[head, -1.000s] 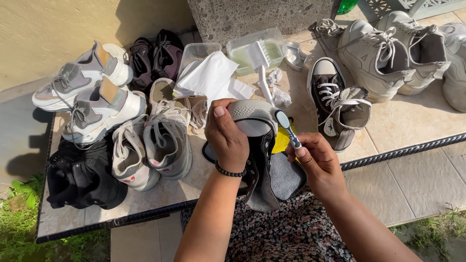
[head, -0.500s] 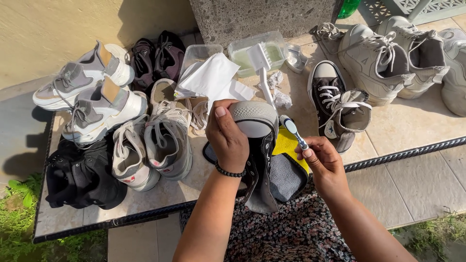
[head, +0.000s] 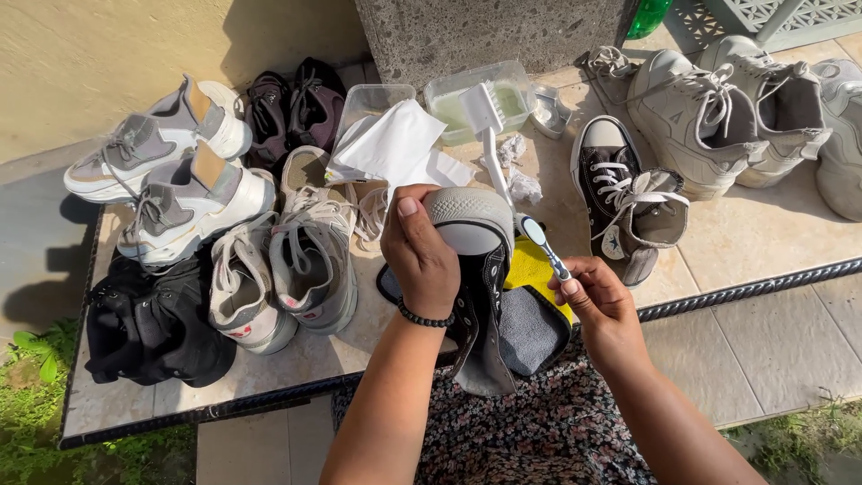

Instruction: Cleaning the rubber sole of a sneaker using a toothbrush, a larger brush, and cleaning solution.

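Outdoors, sunlit tiled table (head: 763,242) crowded with shoes (head: 193,202), perhaps a patio.

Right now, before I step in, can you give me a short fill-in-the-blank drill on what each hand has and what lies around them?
1. The left hand grips a black high-top canvas sneaker by its white rubber ____.
2. The right hand holds a small ____ against that sneaker.
3. Under the sneaker lies a folded cloth, grey and ____.
4. The long-handled white brush rests on a clear plastic ____.

Missing words: toe cap; toothbrush; yellow; container
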